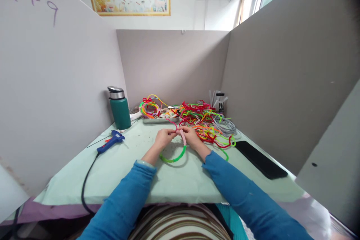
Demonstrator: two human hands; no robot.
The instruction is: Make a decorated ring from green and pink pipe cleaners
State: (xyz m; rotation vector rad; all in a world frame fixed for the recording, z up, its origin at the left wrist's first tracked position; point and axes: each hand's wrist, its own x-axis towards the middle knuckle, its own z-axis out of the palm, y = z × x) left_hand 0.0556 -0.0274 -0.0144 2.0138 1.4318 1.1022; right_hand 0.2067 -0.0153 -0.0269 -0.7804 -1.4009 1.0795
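Observation:
A ring wrapped in fuzzy pipe cleaner, green (173, 160) at the bottom and pale pink on its right side, hangs between my hands above the table. My left hand (165, 137) pinches at the top of the ring, fingertips almost meeting those of my right hand (190, 137). From between the fingertips a thin red-pink pipe cleaner (172, 122) sticks up to the left. My right hand is closed on the ring near its pale pink stretch. The exact grip of each fingertip is too small to make out.
A heap of coloured pipe cleaners (198, 114) lies behind my right hand, beside a coil of grey wire (225, 124). A metal tray (160, 120) holds scraps and finished-looking rings. Leftward are a green bottle (120, 110) and blue glue gun (111, 142); rightward, a black phone (260, 159). Partitions surround the table.

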